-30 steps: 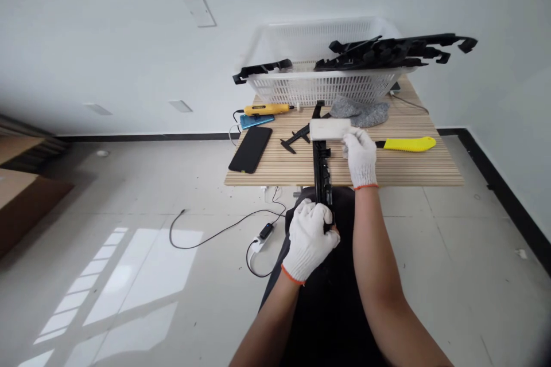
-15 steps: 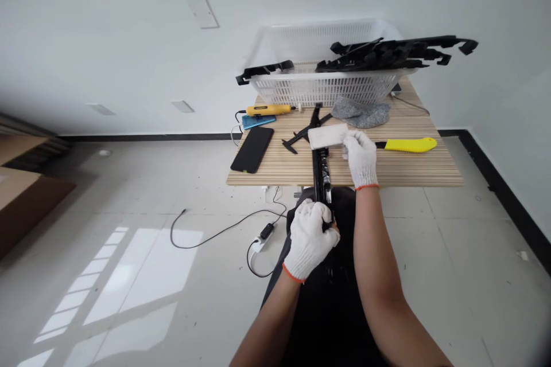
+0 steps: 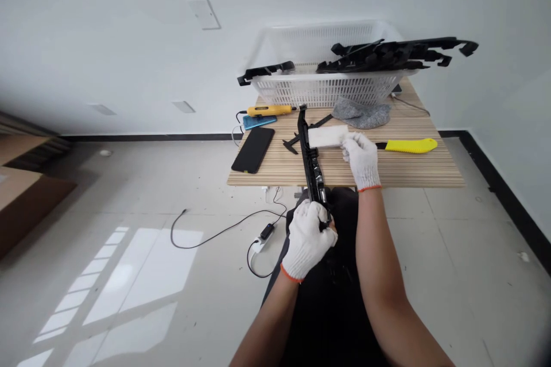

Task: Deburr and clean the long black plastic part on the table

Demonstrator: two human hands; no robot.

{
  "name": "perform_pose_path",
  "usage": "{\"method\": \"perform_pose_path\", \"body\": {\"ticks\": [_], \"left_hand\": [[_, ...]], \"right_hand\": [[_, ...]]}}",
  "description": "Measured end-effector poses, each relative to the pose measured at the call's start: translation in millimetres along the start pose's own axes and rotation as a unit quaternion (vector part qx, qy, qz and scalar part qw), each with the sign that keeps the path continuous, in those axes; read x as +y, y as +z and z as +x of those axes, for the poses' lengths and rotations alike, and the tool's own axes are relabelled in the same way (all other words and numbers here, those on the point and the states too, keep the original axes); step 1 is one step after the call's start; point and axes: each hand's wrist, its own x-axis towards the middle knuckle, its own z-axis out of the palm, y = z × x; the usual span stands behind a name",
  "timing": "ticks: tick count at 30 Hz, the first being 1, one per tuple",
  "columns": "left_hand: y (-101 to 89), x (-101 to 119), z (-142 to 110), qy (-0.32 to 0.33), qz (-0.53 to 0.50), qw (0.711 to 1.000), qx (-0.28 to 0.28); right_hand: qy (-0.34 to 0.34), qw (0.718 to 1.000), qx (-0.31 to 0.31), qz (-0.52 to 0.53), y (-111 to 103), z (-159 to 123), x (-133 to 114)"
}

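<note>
One black strip's (image 3: 310, 163) near end hides behind gloved fingers (image 3: 313, 215).

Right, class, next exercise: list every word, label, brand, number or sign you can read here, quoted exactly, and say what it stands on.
No text is readable.
Slim orange-yellow corded tool: dark marking on its body, too small to read.
Flat black rectangular phone: tiny yellowish mark at its near edge, too small to tell whether it holds any text.
</note>
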Motion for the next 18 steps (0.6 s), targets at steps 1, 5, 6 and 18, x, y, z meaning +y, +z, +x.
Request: {"method": "perform_pose_path", "body": {"ticks": [1,5,6,18], "left_hand": [[0.3,-0.4,0.3,-0.002,-0.006,1.0,0.005],[1.7,0.5,1.1,0.012,0.001,1.0,0.013],[2.0,1.1,1.0,0.026,0.01,1.0,0.008],[0.9,-2.8,-1.3,0.015,-0.023,1.0,0.005]], "right_hand": [[0.0,1.0,0.009,0.011,-0.3,0.7,0.0],[-0.005,1.0,0.008,0.019,-2.3,1.8,2.3],[-0.004,1.0,-0.023,0.004,-2.6,1.3,2.9],[-0.009,0.999,-0.025,0.018,-1.3,2.2,3.7]]}}
